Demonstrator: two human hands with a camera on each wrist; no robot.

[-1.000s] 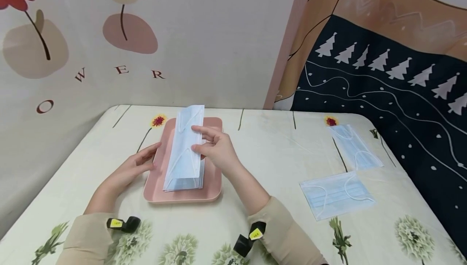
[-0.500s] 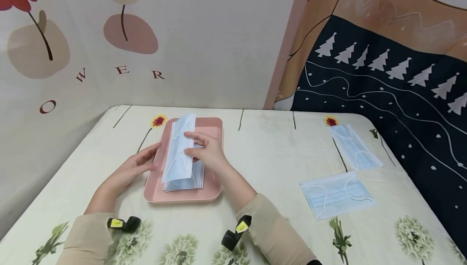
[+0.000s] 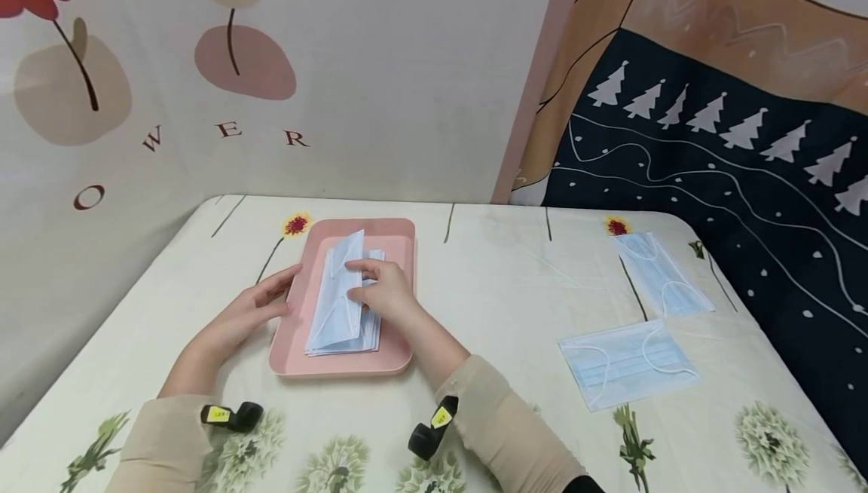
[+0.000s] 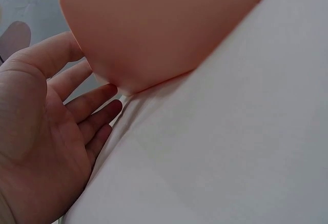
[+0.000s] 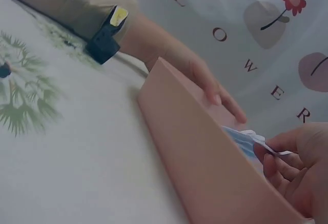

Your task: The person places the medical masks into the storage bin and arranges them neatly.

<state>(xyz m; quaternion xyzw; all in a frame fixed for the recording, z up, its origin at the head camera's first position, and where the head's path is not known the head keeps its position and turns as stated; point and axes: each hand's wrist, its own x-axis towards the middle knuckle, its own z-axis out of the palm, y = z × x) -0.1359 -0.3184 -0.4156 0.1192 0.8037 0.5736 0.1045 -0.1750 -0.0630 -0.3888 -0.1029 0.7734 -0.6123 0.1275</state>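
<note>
A light-blue pleated fabric face mask [image 3: 335,304] with white ear loops is pinched at its right edge between the thumb and fingers of the right hand [image 3: 388,291]. It is held tilted over a stack of similar masks [image 3: 371,333] inside a pink, rounded-rectangular plastic tray [image 3: 396,304]. The tray's left rim is touched by the left hand [image 3: 240,315], its fingers loosely extended. Farther right, a far blue mask [image 3: 656,267] and a near blue mask [image 3: 622,372] are laid flat on the white, flower-patterned bench [image 3: 488,274].
</note>
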